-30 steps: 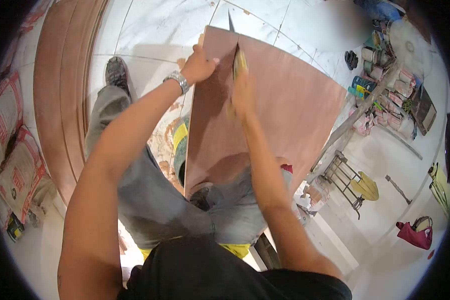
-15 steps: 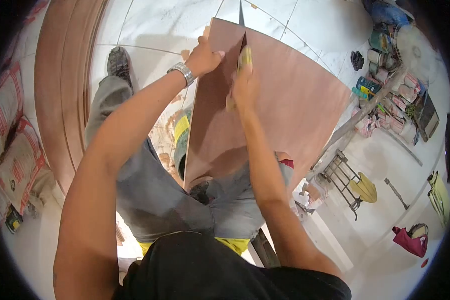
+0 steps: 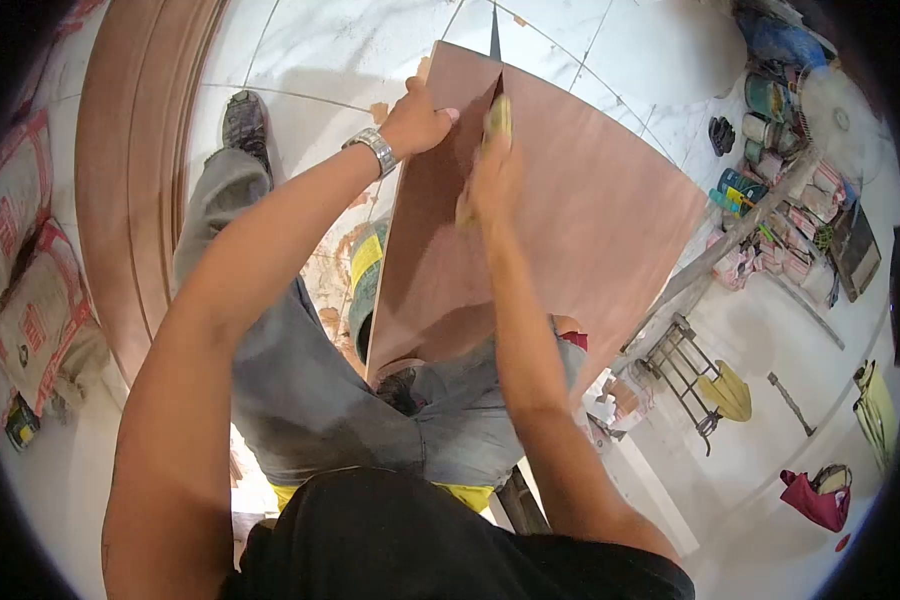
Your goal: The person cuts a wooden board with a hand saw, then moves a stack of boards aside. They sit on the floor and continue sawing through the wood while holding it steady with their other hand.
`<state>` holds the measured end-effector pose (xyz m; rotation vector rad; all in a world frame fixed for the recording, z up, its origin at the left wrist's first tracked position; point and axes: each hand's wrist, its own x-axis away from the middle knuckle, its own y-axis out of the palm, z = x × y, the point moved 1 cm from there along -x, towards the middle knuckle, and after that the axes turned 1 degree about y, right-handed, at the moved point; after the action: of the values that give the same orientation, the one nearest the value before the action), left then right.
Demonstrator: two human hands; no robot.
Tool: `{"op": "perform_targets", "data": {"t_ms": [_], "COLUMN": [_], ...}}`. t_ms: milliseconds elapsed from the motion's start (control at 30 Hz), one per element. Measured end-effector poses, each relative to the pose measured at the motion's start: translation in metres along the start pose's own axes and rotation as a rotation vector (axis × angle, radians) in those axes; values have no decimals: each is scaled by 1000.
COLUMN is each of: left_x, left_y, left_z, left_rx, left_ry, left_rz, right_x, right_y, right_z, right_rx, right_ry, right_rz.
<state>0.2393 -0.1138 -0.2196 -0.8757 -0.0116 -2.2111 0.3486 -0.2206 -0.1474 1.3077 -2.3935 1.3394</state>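
A reddish-brown wooden board (image 3: 590,190) lies across my grey-trousered legs. Near its far left corner, my left hand (image 3: 418,118), below a metal wristwatch, grips the edge with the thumb on top. My right hand (image 3: 495,178) is closed round the yellowish handle (image 3: 501,118) of a handsaw. The saw's dark blade (image 3: 495,38) shows beyond the board's far edge, in line with a narrow dark slit there. My right hand hides the middle of the saw. A green bucket with a yellow label (image 3: 366,262) stands beside the board's left edge.
Long brown moulded wood (image 3: 125,180) runs along the left, with printed sacks (image 3: 40,320) beyond it. On the right are a fan (image 3: 838,120), paint cans (image 3: 765,97), a long bar, a metal rack (image 3: 682,365), a yellow trowel-like blade (image 3: 727,390) and a maroon cloth (image 3: 815,500).
The view has shifted slightly, so the board and both hands appear a little further right and lower. Both hands keep their grips, and the saw stays at nearly the same place on the board.
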Motion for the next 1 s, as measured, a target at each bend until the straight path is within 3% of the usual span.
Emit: {"op": "perform_targets", "data": {"t_ms": [100,167,200,233,267,333,400,433,467,567,700,767,800,833,967,1000], "left_x": [-4,-6,-4,-8,-8,-2,-3,-6,-11,-7,-1,6,12,17,11,10], "left_y": [4,3,5,4,4,7,8,9,11,0,2,10,18,24,21,21], "left_z": [-3,-3,-3,-1,0,-4,0,-3,-10,-7,-1,-6,-11,-14,-7,-5], "left_rx": [-44,8,29,15,0,-26,-58,-32,1,3,80,89,99,150,178,147], "left_ry": [-5,-4,-9,-14,-25,-44,-13,19,44,41,-16,17,24,-5,-84,-104], "left_rz": [37,25,10,16,21,37,64,56,48,62,-26,59,95,94,88,78], "right_x": [-15,41,89,133,175,200,156,100,38,-38,-38,-40,-38,-29,122,155], "right_y": [-3,-21,-44,-62,-85,-92,-71,-43,-12,8,1,-4,-7,-7,-60,-76], "right_z": [5,49,38,56,32,35,33,72,58,6,-6,-9,-6,26,49,49], "right_rx": [-157,150,126,453,471,40,441,584,534,-146,-146,-249,-294,-209,178,126], "right_ry": [131,-207,-224,-524,-219,-26,-445,-335,-116,-19,22,126,189,25,-158,-82], "right_rz": [-109,37,-34,12,-130,-101,-14,-39,-38,-23,-47,-159,-219,-166,-12,-42]}}
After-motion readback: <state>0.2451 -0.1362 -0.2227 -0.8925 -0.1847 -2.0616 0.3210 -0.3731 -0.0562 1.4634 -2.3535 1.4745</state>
